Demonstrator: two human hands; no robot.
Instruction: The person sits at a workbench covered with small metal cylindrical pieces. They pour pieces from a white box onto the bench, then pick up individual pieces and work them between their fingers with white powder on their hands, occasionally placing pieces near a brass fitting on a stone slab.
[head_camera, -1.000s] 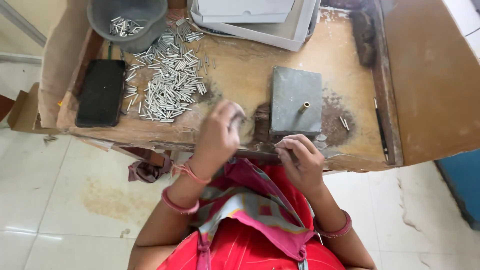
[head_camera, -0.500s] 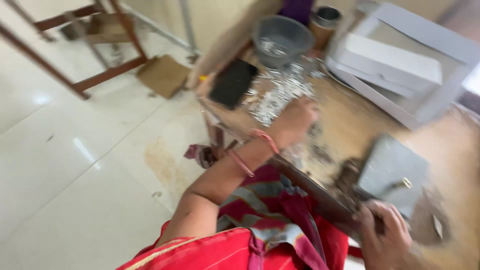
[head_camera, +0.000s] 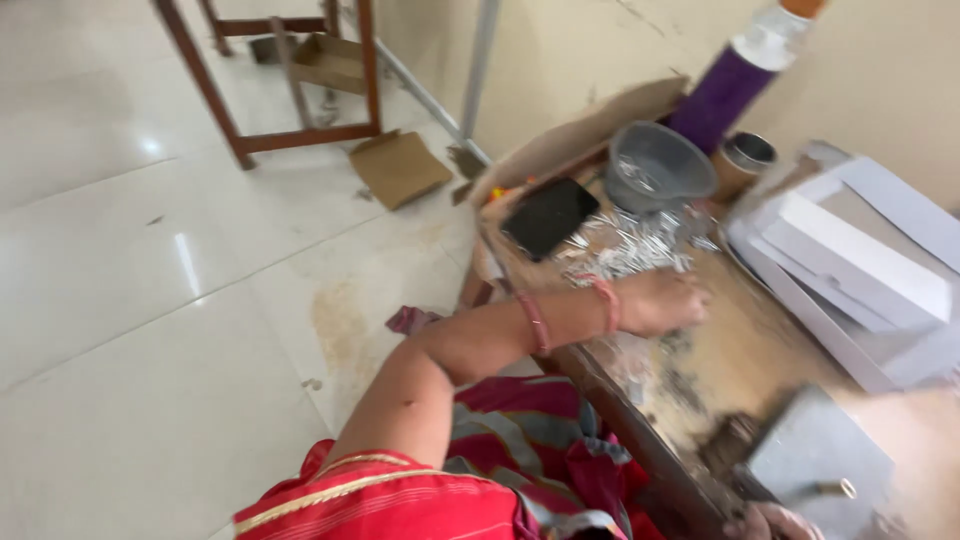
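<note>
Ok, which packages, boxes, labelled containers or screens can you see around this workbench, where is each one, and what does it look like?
Dark phone: flat on the bench's far left end, black rectangle, screen off.
White boxes: stacked on the right, flat, white and pale grey.
Purple bottle: by the wall behind the grey bowl, cylinder, orange top.
Cardboard box: on the floor under a wooden frame, brown, open.
Cardboard piece: flat on the floor, brown.

Bright, even daylight; pale glare patches on the tiled floor (head_camera: 150, 260). Motion blur smears the whole frame, heaviest around the left hand's fingers (head_camera: 690, 300) and the surface (head_camera: 740, 360) beyond them. Shadows soft.
</note>
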